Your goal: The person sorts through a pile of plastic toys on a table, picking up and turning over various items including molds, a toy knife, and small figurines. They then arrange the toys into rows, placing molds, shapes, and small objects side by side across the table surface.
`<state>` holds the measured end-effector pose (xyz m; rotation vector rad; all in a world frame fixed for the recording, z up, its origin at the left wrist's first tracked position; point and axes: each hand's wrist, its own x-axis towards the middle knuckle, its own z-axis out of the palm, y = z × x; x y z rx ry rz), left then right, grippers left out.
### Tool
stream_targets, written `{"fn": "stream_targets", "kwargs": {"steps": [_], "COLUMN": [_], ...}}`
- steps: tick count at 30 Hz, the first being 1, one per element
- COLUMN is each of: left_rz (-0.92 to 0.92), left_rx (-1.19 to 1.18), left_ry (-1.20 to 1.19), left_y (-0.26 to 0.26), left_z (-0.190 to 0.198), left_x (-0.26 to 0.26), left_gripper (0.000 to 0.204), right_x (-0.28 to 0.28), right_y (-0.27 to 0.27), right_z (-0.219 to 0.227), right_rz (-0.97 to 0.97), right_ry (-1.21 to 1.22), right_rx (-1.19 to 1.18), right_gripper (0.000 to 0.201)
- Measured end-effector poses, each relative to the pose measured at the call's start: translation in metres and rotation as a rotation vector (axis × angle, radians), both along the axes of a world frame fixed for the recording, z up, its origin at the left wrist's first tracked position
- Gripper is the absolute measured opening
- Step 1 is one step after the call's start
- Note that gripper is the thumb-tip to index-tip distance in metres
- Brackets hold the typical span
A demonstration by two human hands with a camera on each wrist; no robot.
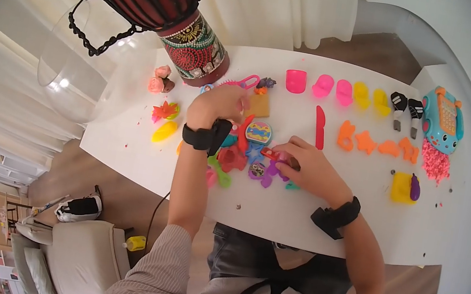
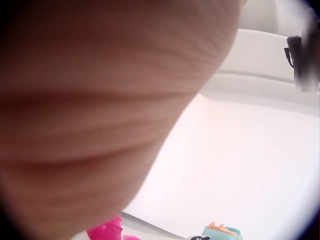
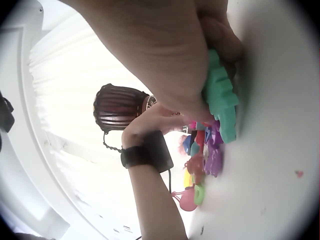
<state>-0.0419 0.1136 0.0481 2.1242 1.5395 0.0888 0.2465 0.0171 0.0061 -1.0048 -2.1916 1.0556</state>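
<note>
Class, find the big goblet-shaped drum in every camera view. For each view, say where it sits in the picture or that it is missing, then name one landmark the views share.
Head view: the drum stands at the top left, on the far end of the white table.
Left wrist view: not in it; the wrist fills most of the picture.
Right wrist view: the drum is left of centre, behind the left hand.
Shared landmark: the white table.

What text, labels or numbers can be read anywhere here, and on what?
None can be read.
Toy phone: its keypad shows only as orange buttons, too small to make out digits.
Round toy: coloured pattern, no letters that can be told.
Drum: painted dots and bands, no words.
Wrist views: blurred, no text.
</note>
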Motion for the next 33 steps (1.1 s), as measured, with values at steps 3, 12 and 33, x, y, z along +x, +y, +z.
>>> {"fn": "stream_targets", "kwargs": {"steps": [3,12,33], "left_rz": [0.002,-0.019,0.257], "left_rx": [-0.041,0.019,0.361], "left_ry": [0.039,0.054,-0.168], "left_y": [0.008,0.006,0.029], "left_z": [-0.010,-0.026,-0.037], "left_x": [0.006,0.012,-0.038], "left_gripper": [0.039,0.028,0.036], "right_x": [0.001,0.001,0.001], "right_y": [0.001,0.003,0.004], "right_z": [0.000,0.000,-0.010], "right_rz": [-0.007,-0.013,-0.019], "right_ry": [0.041,0.071,0.130], "right_rx": [-0.026,-0.059,-0.095], "right_gripper": [0.030,0.027,0.021]}}
